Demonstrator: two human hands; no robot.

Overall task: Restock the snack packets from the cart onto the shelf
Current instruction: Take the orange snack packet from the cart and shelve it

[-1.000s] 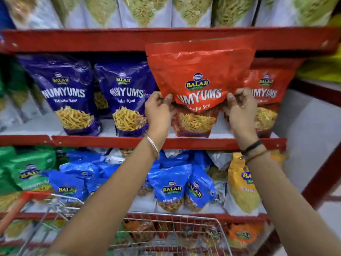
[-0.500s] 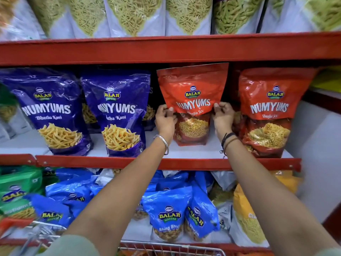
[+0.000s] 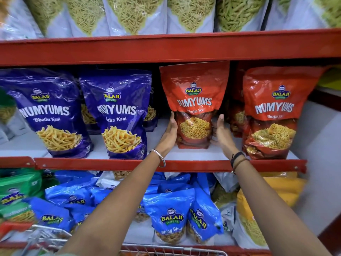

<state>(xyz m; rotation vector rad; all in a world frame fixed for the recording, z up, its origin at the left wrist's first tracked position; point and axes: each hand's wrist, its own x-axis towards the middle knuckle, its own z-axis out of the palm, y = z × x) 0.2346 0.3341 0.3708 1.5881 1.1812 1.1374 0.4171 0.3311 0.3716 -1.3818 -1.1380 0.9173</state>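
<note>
On the far left of the middle shelf (image 3: 166,164) you've got two purple packets (image 3: 53,115) standing upright side by side, a second one (image 3: 118,115) just right of the first, both with yellow sticks printed on the front, and more purple bags tucked behind them. Moving right, the left hand (image 3: 170,131) comes up from the bottom with a silver bangle (image 3: 158,157) on the wrist, fingers straight and together, palm laid flat against the left edge of the red packet (image 3: 194,104). That packet stands upright on the white shelf board, set back from the red front lip, its top nearly touching the shelf above. On its other side the right hand (image 3: 221,133) mirrors the left: fingers stretched out and loosely together, palm facing in and pressed against the packet's right edge, dark bands (image 3: 238,159) round the wrist. So neither hand is really curled or gripping, they're more sandwiching the lower half of the bag between two flat palms. Just right of that hand is another red packet (image 3: 273,111) of the same kind, standing near the front with more red behind it. Up top there's a row of white bags (image 3: 134,13) full of thin green-yellow strands, and below are piles of blue packets (image 3: 169,217), green ones at far left and yellow ones at right. At the very bottom edge a bit of the wire cart (image 3: 173,251) peeks in.
</note>
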